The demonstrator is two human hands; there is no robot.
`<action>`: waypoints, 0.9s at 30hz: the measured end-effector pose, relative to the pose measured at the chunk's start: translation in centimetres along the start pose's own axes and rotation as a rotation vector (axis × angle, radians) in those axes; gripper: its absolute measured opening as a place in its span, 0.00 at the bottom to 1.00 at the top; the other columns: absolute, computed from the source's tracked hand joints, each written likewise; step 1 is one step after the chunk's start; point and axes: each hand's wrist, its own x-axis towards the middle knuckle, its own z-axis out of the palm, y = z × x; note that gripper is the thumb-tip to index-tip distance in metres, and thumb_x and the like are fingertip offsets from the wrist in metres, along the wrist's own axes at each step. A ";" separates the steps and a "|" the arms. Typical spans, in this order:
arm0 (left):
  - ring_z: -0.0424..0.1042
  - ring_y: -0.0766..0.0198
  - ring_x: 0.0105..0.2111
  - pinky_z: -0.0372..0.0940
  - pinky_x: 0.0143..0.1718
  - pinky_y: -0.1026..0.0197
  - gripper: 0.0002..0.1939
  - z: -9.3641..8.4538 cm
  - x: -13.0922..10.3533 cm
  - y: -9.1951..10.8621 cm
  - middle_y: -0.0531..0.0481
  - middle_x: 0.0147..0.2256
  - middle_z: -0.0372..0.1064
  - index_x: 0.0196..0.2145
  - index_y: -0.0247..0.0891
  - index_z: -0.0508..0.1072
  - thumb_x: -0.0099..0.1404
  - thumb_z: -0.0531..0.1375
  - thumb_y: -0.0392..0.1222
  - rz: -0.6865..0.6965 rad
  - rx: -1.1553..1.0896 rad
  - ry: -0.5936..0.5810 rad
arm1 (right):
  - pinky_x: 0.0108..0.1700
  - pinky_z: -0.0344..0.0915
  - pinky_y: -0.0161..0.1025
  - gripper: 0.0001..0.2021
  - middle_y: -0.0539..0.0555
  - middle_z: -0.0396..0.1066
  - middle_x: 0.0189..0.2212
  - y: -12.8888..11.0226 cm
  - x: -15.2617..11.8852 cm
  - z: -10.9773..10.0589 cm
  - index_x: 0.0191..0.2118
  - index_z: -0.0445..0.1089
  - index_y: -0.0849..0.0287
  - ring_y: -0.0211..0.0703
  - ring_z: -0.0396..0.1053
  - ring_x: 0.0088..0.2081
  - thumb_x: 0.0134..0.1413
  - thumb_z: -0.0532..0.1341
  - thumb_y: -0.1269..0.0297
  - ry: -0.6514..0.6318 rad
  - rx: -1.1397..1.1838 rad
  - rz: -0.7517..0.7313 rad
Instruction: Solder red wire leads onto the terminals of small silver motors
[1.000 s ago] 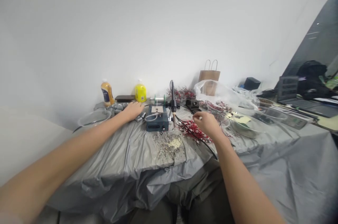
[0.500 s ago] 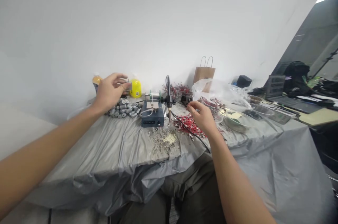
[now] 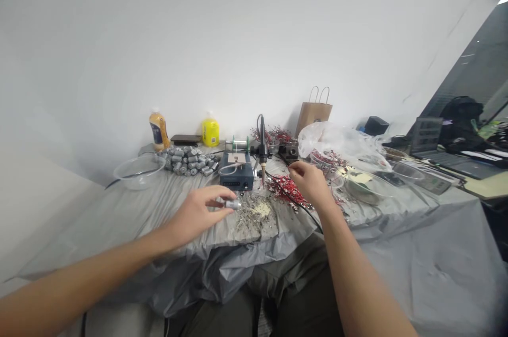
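My left hand (image 3: pixel 198 215) pinches a small grey cylinder (image 3: pixel 233 204) between thumb and fingers, just in front of the blue soldering unit (image 3: pixel 237 175). Close to that cylinder, loose metal bits (image 3: pixel 248 220) are scattered on the table cover. My right hand (image 3: pixel 309 181) is at the heap of small red and silver parts (image 3: pixel 283 189), its fingertips pressed together; what they hold, if anything, I cannot make out. Between the hands a soldering iron (image 3: pixel 262 141) stands upright in a holder, tip down. More grey cylinders (image 3: pixel 188 161) lie piled behind my left hand.
A clear plastic bowl (image 3: pixel 138 170) is at the left. Along the wall stand an orange bottle (image 3: pixel 159 130), a yellow bottle (image 3: pixel 210 131), a solder spool (image 3: pixel 240 145) and a paper bag (image 3: pixel 313 115). A black cable (image 3: pixel 296 200) crosses the red heap. Plastic bag (image 3: pixel 341 141) at right.
My left hand has come down and right from beside the bottles to the front of the soldering unit, the grey cylinder now visible in it. My right hand stays near the red heap; the view shifts slightly.
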 end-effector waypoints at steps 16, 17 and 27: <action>0.66 0.43 0.66 0.60 0.70 0.34 0.20 -1.5 3.9 -0.6 0.38 0.64 0.72 0.66 0.41 0.74 0.83 0.60 0.50 0.272 0.400 0.283 | 0.55 0.78 0.50 0.11 0.54 0.80 0.45 -0.2 -0.2 -0.1 0.48 0.79 0.60 0.46 0.79 0.48 0.74 0.67 0.56 -0.010 -0.034 0.042; 0.66 0.42 0.66 0.60 0.71 0.33 0.21 -1.7 4.5 -1.0 0.37 0.64 0.72 0.66 0.40 0.73 0.83 0.58 0.51 0.262 0.395 0.290 | 0.55 0.78 0.50 0.11 0.54 0.80 0.45 -0.3 -0.2 -0.1 0.48 0.79 0.60 0.46 0.80 0.47 0.74 0.67 0.56 -0.005 -0.033 0.046; 0.78 0.60 0.39 0.79 0.45 0.54 0.14 0.4 4.7 -5.7 0.46 0.44 0.78 0.48 0.35 0.78 0.81 0.64 0.50 0.291 0.202 -0.142 | 0.56 0.77 0.50 0.13 0.54 0.81 0.43 0.2 -1.1 0.2 0.46 0.79 0.60 0.46 0.80 0.46 0.74 0.67 0.54 0.027 -0.018 0.037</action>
